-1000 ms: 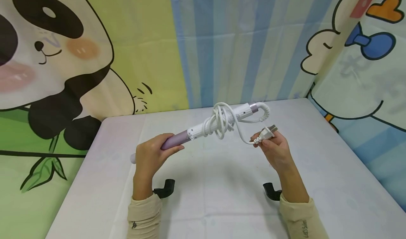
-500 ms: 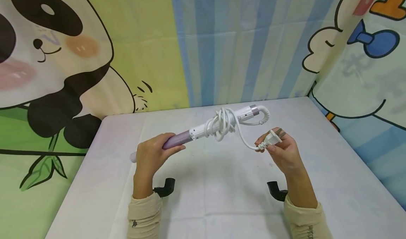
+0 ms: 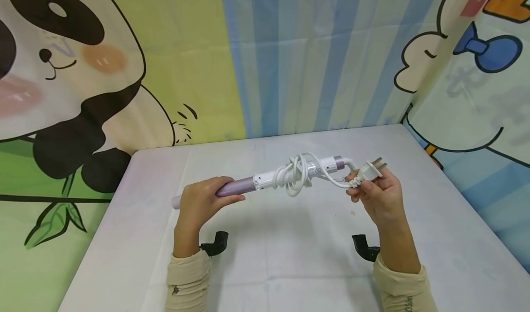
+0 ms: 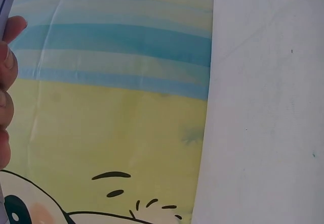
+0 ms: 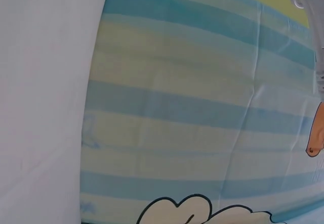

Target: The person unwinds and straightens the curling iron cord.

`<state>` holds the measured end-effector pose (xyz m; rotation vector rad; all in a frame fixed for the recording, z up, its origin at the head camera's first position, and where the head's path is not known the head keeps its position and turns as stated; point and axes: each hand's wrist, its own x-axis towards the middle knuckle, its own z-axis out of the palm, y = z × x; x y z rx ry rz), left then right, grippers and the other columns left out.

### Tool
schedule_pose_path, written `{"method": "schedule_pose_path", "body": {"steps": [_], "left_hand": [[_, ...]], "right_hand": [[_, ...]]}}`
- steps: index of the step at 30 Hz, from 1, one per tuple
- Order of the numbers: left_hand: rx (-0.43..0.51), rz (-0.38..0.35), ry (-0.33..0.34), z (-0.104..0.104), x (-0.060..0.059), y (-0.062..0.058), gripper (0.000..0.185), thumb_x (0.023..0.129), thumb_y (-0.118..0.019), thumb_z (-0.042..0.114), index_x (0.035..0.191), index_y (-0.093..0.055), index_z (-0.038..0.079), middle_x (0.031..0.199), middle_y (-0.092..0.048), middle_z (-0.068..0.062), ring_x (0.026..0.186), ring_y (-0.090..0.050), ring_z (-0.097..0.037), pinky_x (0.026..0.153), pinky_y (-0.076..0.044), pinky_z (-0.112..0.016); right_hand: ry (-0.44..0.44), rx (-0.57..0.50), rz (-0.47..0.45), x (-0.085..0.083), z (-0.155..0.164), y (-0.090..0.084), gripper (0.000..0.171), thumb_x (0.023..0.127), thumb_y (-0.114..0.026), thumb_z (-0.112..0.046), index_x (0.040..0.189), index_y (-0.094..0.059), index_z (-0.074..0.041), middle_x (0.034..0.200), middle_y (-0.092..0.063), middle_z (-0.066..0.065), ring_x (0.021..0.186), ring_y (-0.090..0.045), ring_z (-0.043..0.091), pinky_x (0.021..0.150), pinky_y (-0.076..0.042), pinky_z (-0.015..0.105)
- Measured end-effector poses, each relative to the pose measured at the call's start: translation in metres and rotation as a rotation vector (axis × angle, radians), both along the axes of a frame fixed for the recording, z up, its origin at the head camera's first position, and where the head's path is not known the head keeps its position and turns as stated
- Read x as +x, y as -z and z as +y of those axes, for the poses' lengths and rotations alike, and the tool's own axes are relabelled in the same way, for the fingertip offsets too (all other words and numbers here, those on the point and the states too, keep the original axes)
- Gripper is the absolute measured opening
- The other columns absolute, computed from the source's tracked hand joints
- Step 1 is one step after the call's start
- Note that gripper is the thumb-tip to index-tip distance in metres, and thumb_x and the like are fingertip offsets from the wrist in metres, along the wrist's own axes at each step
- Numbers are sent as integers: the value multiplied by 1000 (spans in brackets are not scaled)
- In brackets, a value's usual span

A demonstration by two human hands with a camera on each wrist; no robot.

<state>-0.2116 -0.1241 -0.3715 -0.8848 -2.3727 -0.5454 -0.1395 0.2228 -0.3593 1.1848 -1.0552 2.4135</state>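
Panda backdrop [image 3: 62, 72] fills the upper left of the head view, and below it my left hand [image 3: 200, 201] wraps closed around the purple barrel of the curling iron [image 3: 265, 182], left of centre. The iron hangs above the white table [image 3: 290, 257], long axis running left to right and rising slightly toward the right. Moving along it, the white cord [image 3: 295, 176] is looped in a bundle round the white handle at mid-frame. Further right, my right hand [image 3: 377, 197] pinches the plug [image 3: 368, 170], prongs pointing to the upper right, just beside the iron's cord end. So each hand has one end, and the cord bundle sits between them, nearer my right. Two black brackets [image 3: 215, 244] stand on the table below my wrists, apart from everything. Striped curtain [image 3: 314, 49] behind; nothing blocks the iron.
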Motion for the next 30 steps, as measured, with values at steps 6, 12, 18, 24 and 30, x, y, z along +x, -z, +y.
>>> {"method": "schedule_pose_path", "body": {"steps": [6,12,18,24,30], "left_hand": [[-3,-20,31,1,-1,0,58,70,-53,70,89,-69,17,73,-68,4,54,-54,-6,50,-43,-24],[2,-23,62,1,-2,0,53,68,-61,65,89,-69,17,74,-69,4,55,-55,-6,51,-43,-24],[16,-29,65,0,-2,-1,59,71,-52,70,88,-69,17,75,-69,4,56,-56,-6,52,-43,-25],[17,-37,46,-4,-1,-1,56,69,-57,68,89,-69,16,75,-69,3,56,-56,-7,52,-44,-25],[32,-28,30,-7,-1,0,54,69,-61,65,89,-70,16,76,-70,1,56,-58,-9,52,-44,-26]], "right_hand": [[39,-71,-58,1,7,-3,20,88,-44,14,108,-46,16,98,-63,29,80,-69,28,67,-54,28],[93,-131,-81,0,16,-1,16,88,-44,14,103,-45,17,95,-62,31,77,-68,29,68,-53,29],[120,-228,-156,-1,21,1,16,88,-42,15,103,-45,17,94,-62,32,77,-68,30,66,-53,30],[181,-276,-232,-2,23,1,16,88,-42,14,103,-45,15,91,-63,29,75,-69,29,63,-53,28],[229,-293,-322,-2,26,1,14,89,-38,14,102,-44,13,90,-64,28,73,-69,27,63,-53,27]]}}
